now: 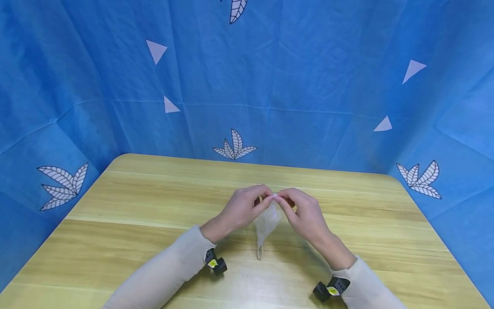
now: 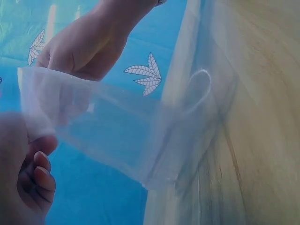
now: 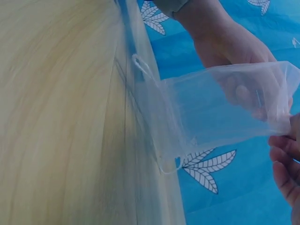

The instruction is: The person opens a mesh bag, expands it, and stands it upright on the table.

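Observation:
A sheer white drawstring pouch (image 1: 267, 223) hangs between the two hands above the table. My left hand (image 1: 241, 208) pinches its upper edge between thumb and fingers. Close beside it, my right hand (image 1: 305, 212) pinches the same edge, the fingertips nearly meeting. The pouch narrows downward in the head view, and a drawstring loop (image 1: 259, 253) dangles from its lower end. Both wrist views show the pouch (image 2: 112, 126) spread flat and see-through, with the hands at one end and cord loops (image 3: 142, 65) at the other. I see nothing inside it.
A light wooden table (image 1: 154, 193) with rounded far corners lies under the hands. Blue cloth (image 1: 308, 77) printed with white leaves and triangles stands behind it and along both sides. Each wrist wears a black strapped device (image 1: 216, 262).

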### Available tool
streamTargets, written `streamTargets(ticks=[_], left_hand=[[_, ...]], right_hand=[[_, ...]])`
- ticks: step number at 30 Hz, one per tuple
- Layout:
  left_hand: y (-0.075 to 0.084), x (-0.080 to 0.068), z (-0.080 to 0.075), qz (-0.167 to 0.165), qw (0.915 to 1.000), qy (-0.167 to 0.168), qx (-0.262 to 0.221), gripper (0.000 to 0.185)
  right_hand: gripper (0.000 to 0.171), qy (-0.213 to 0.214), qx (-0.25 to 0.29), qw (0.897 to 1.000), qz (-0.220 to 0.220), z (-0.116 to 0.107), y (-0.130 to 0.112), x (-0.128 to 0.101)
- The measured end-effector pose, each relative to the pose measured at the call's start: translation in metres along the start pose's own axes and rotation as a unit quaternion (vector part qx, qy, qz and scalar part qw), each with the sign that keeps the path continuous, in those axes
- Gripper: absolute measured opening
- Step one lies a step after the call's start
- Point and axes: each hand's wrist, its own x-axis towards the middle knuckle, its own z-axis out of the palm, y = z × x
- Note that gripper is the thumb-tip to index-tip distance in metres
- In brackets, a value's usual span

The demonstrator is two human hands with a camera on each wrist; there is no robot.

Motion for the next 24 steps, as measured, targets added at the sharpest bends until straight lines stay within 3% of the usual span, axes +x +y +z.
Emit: streamTargets(ticks=[3, 9, 12, 17, 24], left_hand=[[0.000, 0.000, 0.001, 0.015, 0.9999, 0.003, 0.000, 0.006], [-0.001, -0.001, 0.005, 0.061, 0.9980, 0.014, 0.005, 0.008], [0.000, -0.001, 0.006, 0.064, 0.9979, 0.013, 0.006, 0.008], [0.000, -0.003, 0.006, 0.038, 0.9991, 0.014, -0.006, 0.005], [0.002, -0.001, 0.004, 0.039, 0.9991, 0.014, -0.008, 0.005]], right_hand=[[0.003, -0.004, -0.003, 1.000, 0.018, -0.001, -0.002, -0.001], [0.009, -0.024, 0.017, 0.994, 0.104, -0.002, -0.010, 0.000], [0.012, -0.025, 0.022, 0.991, 0.127, -0.003, -0.012, 0.001], [0.013, -0.018, 0.009, 0.991, 0.132, -0.003, -0.012, 0.002], [0.013, -0.007, -0.018, 0.992, 0.123, -0.005, -0.014, 0.001]])
